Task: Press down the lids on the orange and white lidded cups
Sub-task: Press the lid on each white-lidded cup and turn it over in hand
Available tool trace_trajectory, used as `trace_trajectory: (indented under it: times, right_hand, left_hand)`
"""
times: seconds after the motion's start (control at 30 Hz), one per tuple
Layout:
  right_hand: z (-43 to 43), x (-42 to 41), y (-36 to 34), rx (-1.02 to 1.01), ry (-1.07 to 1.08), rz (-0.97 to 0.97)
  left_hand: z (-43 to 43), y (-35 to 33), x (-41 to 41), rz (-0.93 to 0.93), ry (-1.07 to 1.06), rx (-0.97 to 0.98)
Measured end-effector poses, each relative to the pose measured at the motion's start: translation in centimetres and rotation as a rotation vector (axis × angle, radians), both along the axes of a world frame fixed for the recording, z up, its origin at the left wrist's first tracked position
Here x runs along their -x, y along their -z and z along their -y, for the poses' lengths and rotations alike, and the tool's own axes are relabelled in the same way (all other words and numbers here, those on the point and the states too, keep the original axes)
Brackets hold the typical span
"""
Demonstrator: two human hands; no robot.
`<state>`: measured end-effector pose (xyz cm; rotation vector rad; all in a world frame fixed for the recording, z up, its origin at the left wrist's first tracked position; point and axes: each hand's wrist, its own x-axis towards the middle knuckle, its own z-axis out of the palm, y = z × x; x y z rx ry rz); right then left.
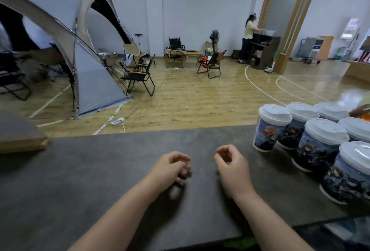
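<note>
Grey fabric dome tent (pixel 94 82) filled the left background, its left part cut off by the frame edge. A dark grey matt tabletop (pixel 100 180) spanned the foreground. A thick slab with a pale wooden edge (pixel 22 140) lay at its far left, only partly in view.

The printed paper cups (pixel 314 156) stood upright in a tight cluster at the right end of the tabletop. Six could be counted, and the outermost were cropped by the right edge. Each carried one of the white plastic lids (pixel 326 130), which hid any contents. How fully the lids were seated could not be judged. An orange object (pixel 363 117) behind the cluster was cut off and unidentifiable.

The left hand (pixel 170 167) and right hand (pixel 230 164) were side by side over the middle of the tabletop, the right one near the cups but apart from them. Both had loosely curled fingers and held nothing. The left fingertips were blurred, and contact with the tabletop could not be determined.
</note>
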<state>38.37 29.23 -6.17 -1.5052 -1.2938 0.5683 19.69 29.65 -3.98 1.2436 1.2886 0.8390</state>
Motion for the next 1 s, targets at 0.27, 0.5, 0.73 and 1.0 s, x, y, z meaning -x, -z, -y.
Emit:
trace_trajectory:
  times: [0.27,0.5,0.73,1.0]
  right_hand:
    - [0.2,23.3,-1.9,0.058,-0.343,-0.027]
    - [2.2,42.1,-0.1,0.14,-0.59,0.024]
    - [0.7,58.0,0.2,0.202,-0.816,0.115]
    - [-0.6,67.2,0.0,0.26,-0.927,0.139]
  left_hand:
    - [4.9,0.5,23.8,-0.099,-0.348,-0.074]
    - [9.3,2.8,43.7,-0.11,-0.881,-0.17]
    - [8.7,2.1,58.0,-0.282,-1.053,-0.244]
    - [6.6,1.7,61.2,-0.097,-0.795,-0.273]
